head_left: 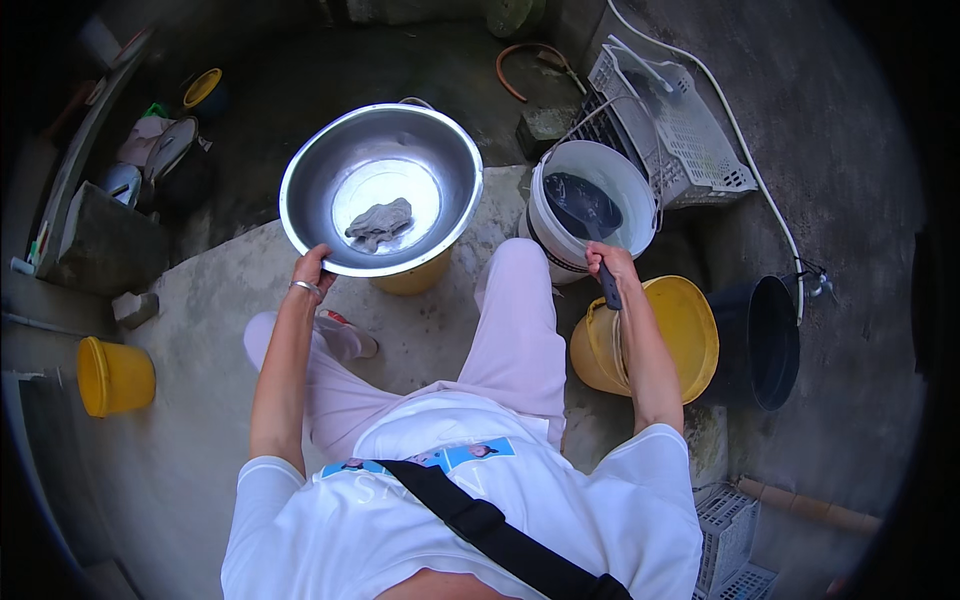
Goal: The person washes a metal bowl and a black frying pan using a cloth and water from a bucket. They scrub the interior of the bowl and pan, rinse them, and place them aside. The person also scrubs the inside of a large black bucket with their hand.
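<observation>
My left hand (314, 270) is closed on the near left rim of a wide metal basin (318, 185). A crumpled grey cloth (380, 222) lies on the basin's shiny bottom. The basin rests on top of a yellow bucket (415, 276), most of which it hides. To the right, my right hand (612, 262) grips the handle of a dark water dipper (578, 205). Its bowl is inside a white bucket (628, 180), beside my right knee. Whether the dipper's bowl holds water I cannot tell.
Right of my forearm stand a yellow bucket (690, 335) and a black bucket (775, 345). White plastic crates (690, 150) lean at the far right, with a white hose (745, 150) along the wall. Another yellow bucket (118, 375) and a concrete block (110, 235) are at left.
</observation>
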{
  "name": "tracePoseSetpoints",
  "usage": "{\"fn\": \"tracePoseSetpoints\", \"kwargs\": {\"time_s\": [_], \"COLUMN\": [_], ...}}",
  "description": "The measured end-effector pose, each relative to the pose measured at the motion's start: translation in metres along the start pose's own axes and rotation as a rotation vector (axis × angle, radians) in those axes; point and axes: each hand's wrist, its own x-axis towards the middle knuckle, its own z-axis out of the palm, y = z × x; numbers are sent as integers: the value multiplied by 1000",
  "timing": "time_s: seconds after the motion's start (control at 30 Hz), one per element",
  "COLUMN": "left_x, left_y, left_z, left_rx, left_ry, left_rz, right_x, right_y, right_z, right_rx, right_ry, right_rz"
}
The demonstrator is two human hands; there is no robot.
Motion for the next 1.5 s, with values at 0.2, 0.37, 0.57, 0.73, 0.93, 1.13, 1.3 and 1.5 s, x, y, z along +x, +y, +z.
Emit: {"fn": "tracePoseSetpoints", "kwargs": {"time_s": [0.2, 0.37, 0.57, 0.73, 0.93, 1.13, 1.3, 1.5], "left_x": [3, -8, -28, -28, 21, 87, 121, 116], "left_y": [-4, 3, 6, 16, 16, -10, -14, -3], "left_z": [2, 10, 47, 97, 129, 125, 119, 119], "left_rx": [42, 154, 839, 524, -92, -95, 441, -92], "left_ry": [-8, 96, 692, 199, -130, -103, -46, 41], "left_rz": [23, 21, 1112, 979, -109, -140, -16, -178], "right_x": [-39, -98, -150, -164, -160, -165, -173, -158], "right_y": [-22, -62, -97, -93, -71, -72, -83, -84], "right_z": [11, 41, 87, 131, 173, 198, 214, 218], "right_rx": [-84, -216, -306, -316, -494, -698, -837, -827], "right_ry": [50, 23, -133, -320, -442, -560, -525, -563], "right_rz": [-216, -299, -342, -256, -188, -146, -163, -172]}}
